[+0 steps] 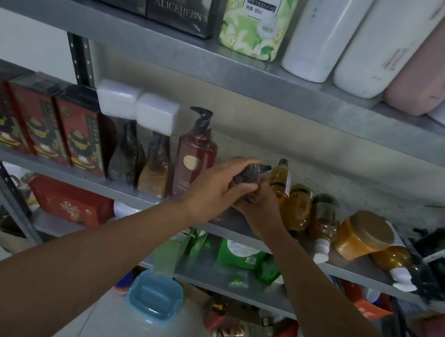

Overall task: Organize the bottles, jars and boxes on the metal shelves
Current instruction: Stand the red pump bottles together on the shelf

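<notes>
Now both hands on dark pump bottle (249, 175), on middle shelf (129, 194), just right of upright brown pump bottle (195, 159). Left hand (218, 186) fingers curled over wrapped pump top. Right hand (260, 204) grips lower, fingers mostly hidden. Right: amber bottles (298, 207) hold golden liquid; tilted jar (363, 235) holds orange content.

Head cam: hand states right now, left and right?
left hand: closed, gripping the dark pump bottle near its top.
right hand: closed, holding the same bottle lower down.
</notes>
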